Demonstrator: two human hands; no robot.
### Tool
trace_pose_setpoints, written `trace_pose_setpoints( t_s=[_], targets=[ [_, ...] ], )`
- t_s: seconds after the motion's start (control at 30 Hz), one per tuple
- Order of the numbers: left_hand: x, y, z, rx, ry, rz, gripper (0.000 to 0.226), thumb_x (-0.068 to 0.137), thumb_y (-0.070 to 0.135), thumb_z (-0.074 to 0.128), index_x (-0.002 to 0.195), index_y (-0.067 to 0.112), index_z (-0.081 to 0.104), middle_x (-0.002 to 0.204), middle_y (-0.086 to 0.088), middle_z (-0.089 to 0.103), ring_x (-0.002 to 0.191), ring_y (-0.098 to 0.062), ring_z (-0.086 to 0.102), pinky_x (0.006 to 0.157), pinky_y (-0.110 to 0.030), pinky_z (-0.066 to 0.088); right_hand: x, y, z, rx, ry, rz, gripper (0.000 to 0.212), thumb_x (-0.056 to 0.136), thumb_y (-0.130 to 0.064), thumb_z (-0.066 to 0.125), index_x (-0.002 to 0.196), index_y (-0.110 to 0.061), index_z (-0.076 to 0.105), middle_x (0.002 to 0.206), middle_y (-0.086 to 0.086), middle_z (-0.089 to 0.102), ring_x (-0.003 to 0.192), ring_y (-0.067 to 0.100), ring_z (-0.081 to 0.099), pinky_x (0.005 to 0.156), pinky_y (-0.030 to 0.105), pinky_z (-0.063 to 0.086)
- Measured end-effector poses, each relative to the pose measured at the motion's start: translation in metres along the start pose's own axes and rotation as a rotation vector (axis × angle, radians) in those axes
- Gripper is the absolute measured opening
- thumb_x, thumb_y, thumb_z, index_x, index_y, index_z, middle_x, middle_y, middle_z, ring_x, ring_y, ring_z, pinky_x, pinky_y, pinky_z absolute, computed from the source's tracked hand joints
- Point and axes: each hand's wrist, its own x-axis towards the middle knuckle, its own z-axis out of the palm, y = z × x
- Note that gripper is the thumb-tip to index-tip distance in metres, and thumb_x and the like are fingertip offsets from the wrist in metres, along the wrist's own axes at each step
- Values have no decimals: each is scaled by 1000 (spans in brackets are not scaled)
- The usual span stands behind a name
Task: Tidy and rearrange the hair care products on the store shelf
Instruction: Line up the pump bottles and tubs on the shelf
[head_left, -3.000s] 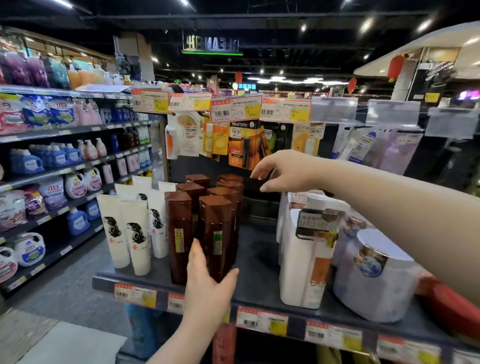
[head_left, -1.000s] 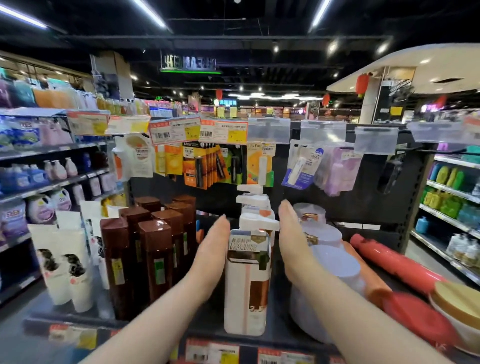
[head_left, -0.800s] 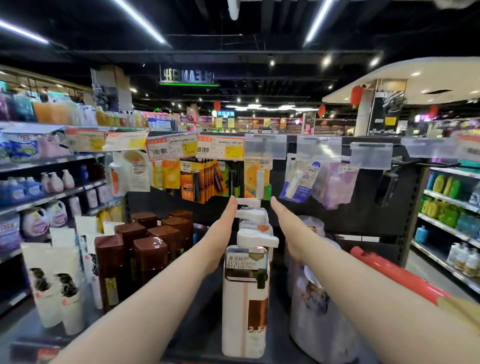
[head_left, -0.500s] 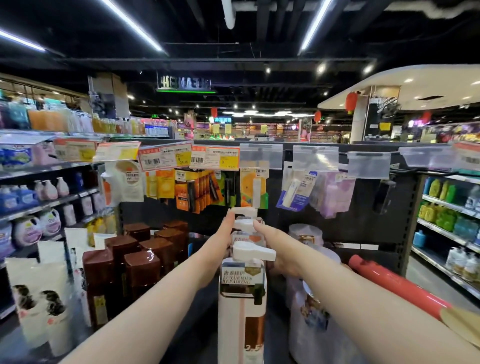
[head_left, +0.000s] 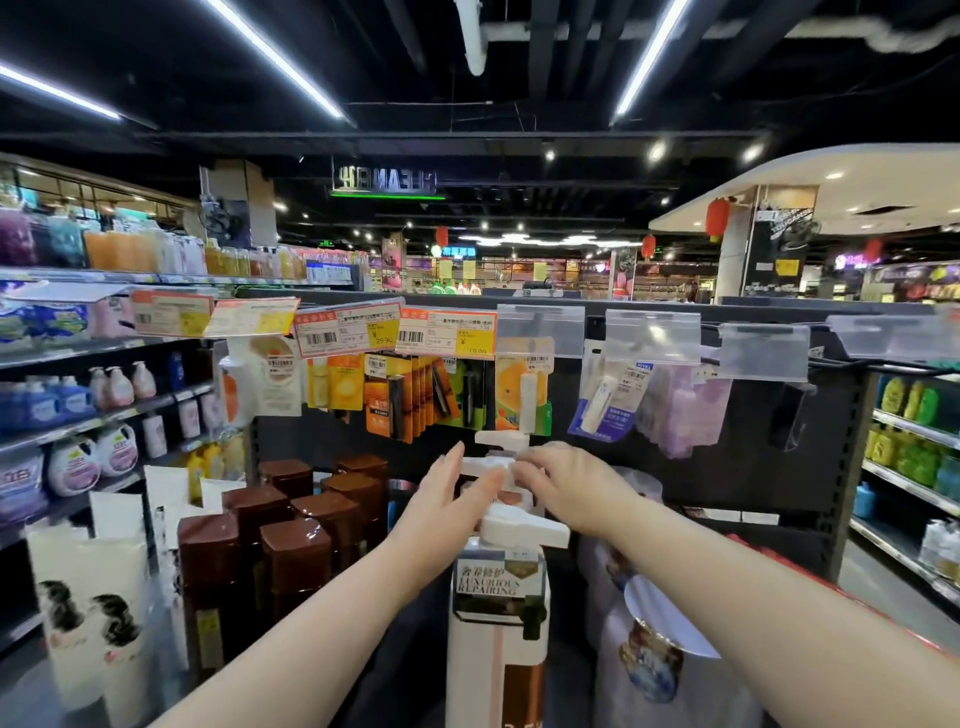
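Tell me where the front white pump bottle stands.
The front white pump bottle stands low centre in the head view, first in its row, between the brown bottles to its left and the pale tubs to its right.

Vs 1 s ago, L hand and R hand are being taken off the sides of the front pump bottle and reached further back. They're being closed in on the rear pump bottle, with R fingers being curled round its pump head.
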Motion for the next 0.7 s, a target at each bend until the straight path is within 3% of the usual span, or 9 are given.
trace_pose_setpoints(
  t_s=[0.1, 0.17, 0.33, 0.43, 0.53, 0.63, 0.7],
  targets=[
    [-4, 4, 0, 191, -42, 115, 70, 88, 52, 46, 147, 34, 12, 158, 7, -8, 146, -15, -3, 117, -40, 11, 17, 9, -4, -133, 107, 40, 35, 97, -34, 42, 127, -19, 52, 125, 5, 53, 109, 23, 56, 90, 38, 49],
    [-4, 5, 1, 329, -104, 128, 77, 87, 55, 47, 148, 30, 7, 157, 8, -11, 144, -11, -12, 118, -41, 5, 29, 12, -1, -137, 49, 79, 40, 95, -29, 47, 134, -20, 46, 133, 7, 50, 116, 24, 54, 94, 37, 48],
    [-5, 6, 1, 399, -222, 15, 89, 84, 65, 40, 148, 26, -8, 156, 6, -18, 146, -16, -4, 119, -40, 3, 48, 16, 11, 30, -50, 144, 62, 93, -29, 52, 147, -27, 22, 136, 12, 51, 118, 26, 54, 97, 34, 44],
    [-8, 9, 1, 484, -202, 13, 82, 87, 64, 36, 149, 24, 0, 158, 4, -8, 146, -18, 0, 119, -47, 2, 52, 19, 17, 10, -34, 142, 63, 94, -32, 50, 148, -34, 17, 143, 14, 44, 122, 29, 51, 98, 35, 42],
    [-12, 7, 7, 388, -207, -52, 88, 76, 76, 35, 148, 30, 11, 159, 2, 4, 145, -19, 7, 119, -47, 7, 53, 18, 20, -22, -6, 109, 61, 93, -31, 52, 147, -30, 25, 143, 14, 43, 123, 30, 50, 100, 35, 42],
    [-14, 2, 9, 322, -143, -5, 74, 87, 62, 39, 147, 33, 8, 157, 11, 6, 144, -14, 11, 117, -37, 10, 55, 19, 23, -16, 3, 91, 60, 92, -32, 55, 146, -31, 28, 143, 13, 43, 125, 29, 49, 102, 35, 41],
    [-13, 4, 6, 288, -134, 34, 73, 87, 58, 44, 147, 33, 11, 148, 18, 19, 138, -7, 19, 110, -28, 18, 58, 19, 24, -3, 15, 93, 59, 92, -32, 54, 145, -33, 29, 144, 12, 42, 125, 29, 49, 103, 34, 40]
  ],
)
